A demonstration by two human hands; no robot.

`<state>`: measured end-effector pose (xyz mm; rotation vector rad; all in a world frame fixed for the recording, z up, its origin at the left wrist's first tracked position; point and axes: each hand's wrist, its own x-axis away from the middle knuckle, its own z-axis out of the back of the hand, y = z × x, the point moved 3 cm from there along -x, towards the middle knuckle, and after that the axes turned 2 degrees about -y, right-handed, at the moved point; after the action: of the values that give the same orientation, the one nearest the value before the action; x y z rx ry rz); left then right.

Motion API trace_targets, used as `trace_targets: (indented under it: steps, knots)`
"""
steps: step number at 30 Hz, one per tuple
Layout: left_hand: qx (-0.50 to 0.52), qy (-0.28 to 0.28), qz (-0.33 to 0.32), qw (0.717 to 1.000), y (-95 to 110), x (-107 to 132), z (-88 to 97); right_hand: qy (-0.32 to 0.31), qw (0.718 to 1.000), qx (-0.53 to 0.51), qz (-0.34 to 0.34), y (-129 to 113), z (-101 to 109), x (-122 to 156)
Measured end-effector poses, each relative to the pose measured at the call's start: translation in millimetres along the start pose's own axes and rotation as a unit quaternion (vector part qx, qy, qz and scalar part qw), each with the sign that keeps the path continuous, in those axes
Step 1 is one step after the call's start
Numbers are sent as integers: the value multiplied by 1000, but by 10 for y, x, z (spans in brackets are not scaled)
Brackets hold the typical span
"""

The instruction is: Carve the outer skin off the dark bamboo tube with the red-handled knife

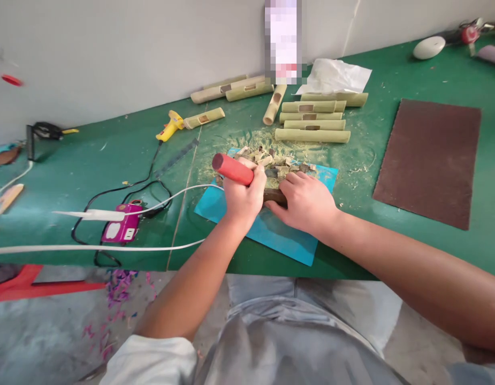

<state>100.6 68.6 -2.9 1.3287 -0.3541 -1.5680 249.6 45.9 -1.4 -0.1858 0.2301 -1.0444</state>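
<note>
My left hand (244,197) is closed around the thick red handle (233,168) of a tool, whose working end is hidden under the fingers. My right hand (309,200) presses on a dark brown stick-like piece (275,197), perhaps bamboo or wood, fingers over the top and thumb on the near side. That piece lies across a blue mat (289,243), between the two hands. Pale and dark chips (267,159) are heaped just beyond my hands, with fine shavings scattered around them.
Bamboo tubes with cut windows (315,135) lie behind the chips, some under white paper (335,77). To the left are a yellow glue gun (170,126), a purple power box (122,223) and loose cables. A brown sheet (429,160) lies at right; a white mouse (429,48) sits behind it.
</note>
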Motion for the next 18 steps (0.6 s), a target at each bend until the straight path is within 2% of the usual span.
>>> trace_targets:
  steps: [3,7,18]
  knots:
    - [-1,7,14,1000,-23,28,17,0,1000,0,1,-16,-7,12]
    - [15,-7,-40,999,-49,72,25,-6,1000,4,6,-14,-13,1]
    - [-8,-8,-85,996,-109,55,24,-28,1000,10,11,-61,26,-13]
